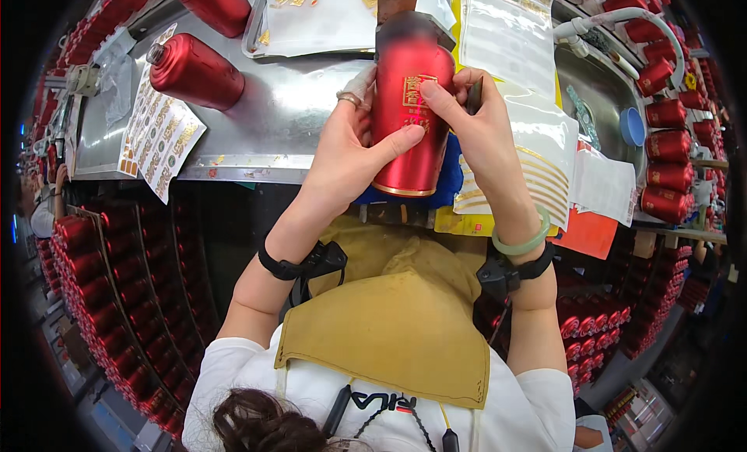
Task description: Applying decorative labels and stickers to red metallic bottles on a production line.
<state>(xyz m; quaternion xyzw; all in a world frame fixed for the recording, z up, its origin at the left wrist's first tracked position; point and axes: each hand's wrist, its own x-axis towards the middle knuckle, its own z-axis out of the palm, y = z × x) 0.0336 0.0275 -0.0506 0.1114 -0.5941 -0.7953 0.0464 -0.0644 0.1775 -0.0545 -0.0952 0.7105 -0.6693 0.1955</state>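
A glossy red bottle (410, 152) with gold lettering and a gold rim at its near end lies tilted in front of me. Its far end is blurred. My left hand (354, 137) wraps round its left side, thumb laid across the front below the lettering. My right hand (475, 113) is at its right side, the thumb pressing on the gold sticker (420, 91). A small dark flat piece (474, 98) shows in the curled fingers of that hand; its kind I cannot make out. Blue cloth (449, 175) lies under the bottle.
Two more red bottles (198, 72) lie at the left by sticker sheets (161, 133). A tray (317, 24) holds gold stickers. Sheets with gold strips (517, 179) lie at the right, before a sink with a blue bowl (632, 126). Racks of red bottles (117, 296) stand on both sides.
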